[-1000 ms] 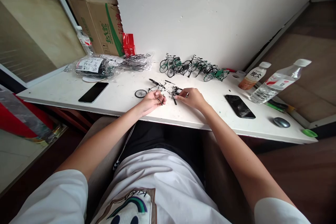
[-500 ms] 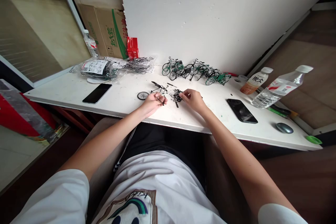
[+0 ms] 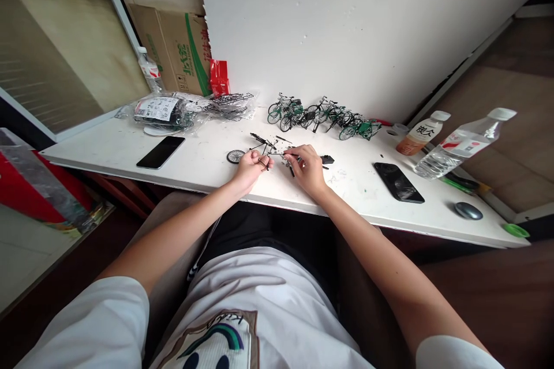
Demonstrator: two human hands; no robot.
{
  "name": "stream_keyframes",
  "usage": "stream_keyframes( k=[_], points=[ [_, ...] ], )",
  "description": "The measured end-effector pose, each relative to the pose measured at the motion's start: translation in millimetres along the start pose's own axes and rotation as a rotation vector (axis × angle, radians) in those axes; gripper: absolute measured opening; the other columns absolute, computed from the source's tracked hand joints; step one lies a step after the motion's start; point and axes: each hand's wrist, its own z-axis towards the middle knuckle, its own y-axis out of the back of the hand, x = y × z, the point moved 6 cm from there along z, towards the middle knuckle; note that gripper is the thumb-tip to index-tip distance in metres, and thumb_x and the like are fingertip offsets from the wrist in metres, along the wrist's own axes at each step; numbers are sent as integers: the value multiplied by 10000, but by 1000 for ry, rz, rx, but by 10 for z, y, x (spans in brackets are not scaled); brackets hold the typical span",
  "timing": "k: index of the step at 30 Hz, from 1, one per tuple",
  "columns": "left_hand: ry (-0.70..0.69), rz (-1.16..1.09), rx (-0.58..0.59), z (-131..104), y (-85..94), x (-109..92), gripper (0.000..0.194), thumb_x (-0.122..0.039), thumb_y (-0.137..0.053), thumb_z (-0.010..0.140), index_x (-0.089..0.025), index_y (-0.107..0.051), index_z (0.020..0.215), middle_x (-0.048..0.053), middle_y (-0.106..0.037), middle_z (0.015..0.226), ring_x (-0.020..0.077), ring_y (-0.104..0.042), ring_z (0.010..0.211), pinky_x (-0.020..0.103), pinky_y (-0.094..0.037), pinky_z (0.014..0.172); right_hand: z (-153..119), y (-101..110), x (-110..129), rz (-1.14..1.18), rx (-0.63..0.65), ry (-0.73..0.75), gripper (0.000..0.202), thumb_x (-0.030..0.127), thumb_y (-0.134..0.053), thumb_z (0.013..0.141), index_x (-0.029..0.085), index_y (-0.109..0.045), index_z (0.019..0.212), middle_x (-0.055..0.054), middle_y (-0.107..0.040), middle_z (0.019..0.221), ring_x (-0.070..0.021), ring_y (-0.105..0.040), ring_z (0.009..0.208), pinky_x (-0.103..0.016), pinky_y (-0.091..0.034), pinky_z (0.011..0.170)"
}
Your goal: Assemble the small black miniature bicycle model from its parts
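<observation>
My left hand [image 3: 250, 170] is closed, pinching a small thin black model bicycle part [image 3: 265, 165] just above the white table. My right hand [image 3: 308, 168] pinches a slim screwdriver [image 3: 284, 154], whose thin shaft points left to the part in my left fingers. Behind my left hand lie a black spoked wheel [image 3: 236, 156] and a dark bicycle frame [image 3: 260, 139]. Small black parts are scattered between and under my hands; my right fingers partly cover them. A flat black piece [image 3: 327, 159] lies just right of my right hand.
Assembled green and black model bicycles [image 3: 322, 115] line the wall. Plastic bags of parts [image 3: 173, 112] lie at the back left, near a phone [image 3: 161, 152]. On the right are another phone [image 3: 399, 182], two bottles, a tea bottle [image 3: 422, 134] among them, and a mouse [image 3: 468, 210].
My right hand has moved left from the small parts, bringing the screwdriver up to the part in my left hand. The left hand has barely shifted.
</observation>
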Motion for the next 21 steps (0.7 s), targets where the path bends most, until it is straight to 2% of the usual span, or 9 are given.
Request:
stream_keyframes(
  k=[13,21],
  points=[
    [1,-4,17,4,-4,-4,535,-111,-829,771,-248,-321,866,-40,-633,795,115,-645,747,290,-491,815,-8,-35,41,-56,33,30,372,564,-574,1083,270,-798,1048,-113,-780,1007,-319,-644,1012,-505,-535,926],
    [-16,-3,40,2,-8,-10,502,-64,-783,751,-247,-329,863,-34,-640,785,116,-644,739,285,-478,806,-15,-46,13,-43,43,13,373,575,-583,1076,270,-796,1056,-117,-775,1019,-323,-635,1024,-506,-531,924]
  ],
)
